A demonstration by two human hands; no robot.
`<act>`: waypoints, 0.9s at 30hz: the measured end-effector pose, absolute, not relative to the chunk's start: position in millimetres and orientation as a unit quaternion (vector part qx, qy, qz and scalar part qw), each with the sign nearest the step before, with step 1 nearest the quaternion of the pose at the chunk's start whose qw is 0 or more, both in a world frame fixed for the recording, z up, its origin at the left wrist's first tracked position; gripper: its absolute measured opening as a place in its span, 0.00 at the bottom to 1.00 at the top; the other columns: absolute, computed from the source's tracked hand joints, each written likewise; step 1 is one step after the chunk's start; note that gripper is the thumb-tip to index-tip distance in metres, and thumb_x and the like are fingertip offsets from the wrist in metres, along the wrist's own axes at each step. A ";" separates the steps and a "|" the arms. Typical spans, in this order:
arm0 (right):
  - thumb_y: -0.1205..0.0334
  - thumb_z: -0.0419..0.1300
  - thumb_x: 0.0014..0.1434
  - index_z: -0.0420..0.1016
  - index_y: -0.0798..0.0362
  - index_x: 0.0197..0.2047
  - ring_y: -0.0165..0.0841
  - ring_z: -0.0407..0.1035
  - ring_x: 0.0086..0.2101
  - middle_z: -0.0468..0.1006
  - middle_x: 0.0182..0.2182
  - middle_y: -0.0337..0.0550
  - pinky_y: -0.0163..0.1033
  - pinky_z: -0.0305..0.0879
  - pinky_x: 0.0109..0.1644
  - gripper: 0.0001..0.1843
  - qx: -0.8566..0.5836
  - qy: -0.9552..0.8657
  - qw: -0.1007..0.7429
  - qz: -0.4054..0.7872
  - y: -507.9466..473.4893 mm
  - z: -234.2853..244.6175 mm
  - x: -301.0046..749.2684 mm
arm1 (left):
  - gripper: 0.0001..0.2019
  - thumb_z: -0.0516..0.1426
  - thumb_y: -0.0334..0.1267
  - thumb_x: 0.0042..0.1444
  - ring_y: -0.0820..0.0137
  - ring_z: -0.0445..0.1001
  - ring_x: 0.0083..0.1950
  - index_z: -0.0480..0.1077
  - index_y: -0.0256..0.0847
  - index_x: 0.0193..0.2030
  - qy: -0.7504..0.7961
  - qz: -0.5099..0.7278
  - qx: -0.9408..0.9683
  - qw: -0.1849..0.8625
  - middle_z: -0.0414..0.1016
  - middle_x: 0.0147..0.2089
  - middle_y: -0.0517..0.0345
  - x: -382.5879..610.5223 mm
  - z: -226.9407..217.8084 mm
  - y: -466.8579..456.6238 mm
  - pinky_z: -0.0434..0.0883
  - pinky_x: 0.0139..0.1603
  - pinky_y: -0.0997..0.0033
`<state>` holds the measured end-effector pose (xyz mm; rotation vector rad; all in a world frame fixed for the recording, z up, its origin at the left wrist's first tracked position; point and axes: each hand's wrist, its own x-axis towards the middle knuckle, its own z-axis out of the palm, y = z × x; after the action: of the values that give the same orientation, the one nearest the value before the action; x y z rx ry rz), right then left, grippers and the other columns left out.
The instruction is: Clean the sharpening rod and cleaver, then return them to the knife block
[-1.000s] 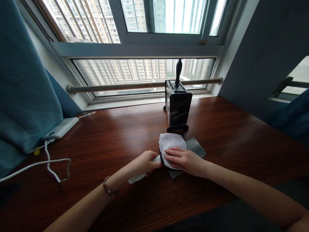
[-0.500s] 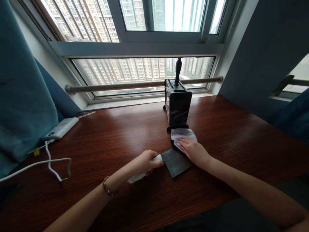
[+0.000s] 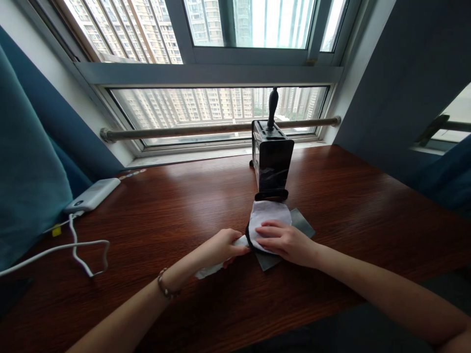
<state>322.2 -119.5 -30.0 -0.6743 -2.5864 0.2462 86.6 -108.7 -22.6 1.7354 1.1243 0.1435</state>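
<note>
Crumpled white cloth (image 3: pixel 270 215) on dull grey blade (image 3: pixel 302 221), at table (image 3: pixel 176 196) centre, right hand (image 3: pixel 285 241) fingers laid flat together on cloth, left hand (image 3: pixel 221 247) fingers pinching paper-wrapped end (image 3: pixel 209 268), black block (image 3: pixel 273 162) at 12 o'clock holding upright handle (image 3: pixel 272 105).

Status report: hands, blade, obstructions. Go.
Left hand gripping wrapped handle. Right hand flat on white cloth over grey blade. Black stand close behind it.

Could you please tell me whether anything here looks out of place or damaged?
Nothing looks spilled or damaged. Only the white cable sprawls in loose loops from the power bank across the desk.
</note>
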 end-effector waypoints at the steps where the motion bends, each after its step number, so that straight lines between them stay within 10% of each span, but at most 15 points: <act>1: 0.63 0.48 0.66 0.69 0.55 0.51 0.38 0.54 0.55 0.65 0.53 0.44 0.43 0.56 0.58 0.15 -0.229 -0.943 0.219 0.098 -121.3 -29.6 321.1 | 0.17 0.54 0.52 0.50 0.74 0.63 0.17 0.64 0.36 0.29 0.470 0.061 0.720 0.508 0.64 0.19 0.62 86.5 -23.5 -108.7 0.57 0.14 0.78; 27: 0.64 0.51 0.64 0.65 0.51 0.55 0.35 0.56 0.54 0.66 0.54 0.40 0.42 0.56 0.59 0.17 -0.284 -0.932 0.210 0.079 -118.4 -29.6 321.4 | 0.21 0.54 0.56 0.49 0.74 0.62 0.17 0.65 0.35 0.32 0.470 0.055 0.716 0.513 0.64 0.19 0.62 85.9 -24.2 -106.9 0.57 0.15 0.77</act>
<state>321.4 -118.4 -29.6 -0.7893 -2.5919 0.2191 85.9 -106.9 -24.2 1.7228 1.1293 0.1312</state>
